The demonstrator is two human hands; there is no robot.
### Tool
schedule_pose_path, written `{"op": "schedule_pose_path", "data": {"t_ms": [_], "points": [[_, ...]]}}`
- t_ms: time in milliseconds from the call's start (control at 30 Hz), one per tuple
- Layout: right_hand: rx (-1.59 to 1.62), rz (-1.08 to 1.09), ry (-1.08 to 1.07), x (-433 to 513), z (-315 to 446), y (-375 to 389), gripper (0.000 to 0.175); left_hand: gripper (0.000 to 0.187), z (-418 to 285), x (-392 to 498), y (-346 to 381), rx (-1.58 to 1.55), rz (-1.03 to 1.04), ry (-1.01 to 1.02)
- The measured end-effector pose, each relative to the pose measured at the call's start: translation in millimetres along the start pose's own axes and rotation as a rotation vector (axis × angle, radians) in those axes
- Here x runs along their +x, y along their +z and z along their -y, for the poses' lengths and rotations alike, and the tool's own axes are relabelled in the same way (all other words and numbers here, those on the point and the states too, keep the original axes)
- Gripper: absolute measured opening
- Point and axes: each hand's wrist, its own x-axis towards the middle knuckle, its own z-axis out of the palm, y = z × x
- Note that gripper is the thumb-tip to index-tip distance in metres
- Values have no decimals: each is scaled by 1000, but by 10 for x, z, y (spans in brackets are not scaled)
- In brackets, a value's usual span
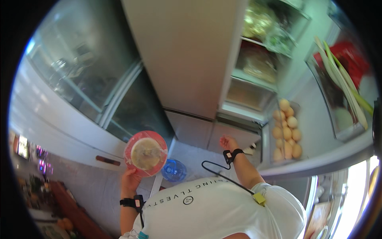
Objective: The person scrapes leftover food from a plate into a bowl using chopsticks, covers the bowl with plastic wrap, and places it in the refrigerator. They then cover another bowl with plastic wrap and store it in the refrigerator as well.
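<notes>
My left hand (131, 180) grips the near rim of a red plate (162, 149). On the plate sits a pale round item (145, 153), apparently food under clear plastic wrap. My right hand (228, 143) hangs in front of the refrigerator's lower door panel (229, 134), fingers loosely curled, with nothing visible in it. The refrigerator's right door (313, 161) stands wide open beside that arm. Several eggs (287, 133) fill a clear door bin. Above them a second door bin (343, 136) holds leeks or large scallions (340, 73) and a red bag (347, 58).
Bagged vegetables (262, 24) and packaged food (259, 68) lie on refrigerator shelves above a clear drawer (246, 94). The left refrigerator door (185, 53) is closed. A blue water jug (174, 171) stands on the floor. At left is a glass sliding door (104, 115).
</notes>
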Motion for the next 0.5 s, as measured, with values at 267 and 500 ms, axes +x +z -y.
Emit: {"op": "schedule_pose_path", "data": {"t_ms": [267, 500], "points": [[-51, -197, -15, 1655, 341, 547, 49, 63, 79, -270, -292, -9, -128, 162], [-10, -223, 35, 2601, 174, 260, 43, 60, 98, -160, -422, 3, -297, 275]]}}
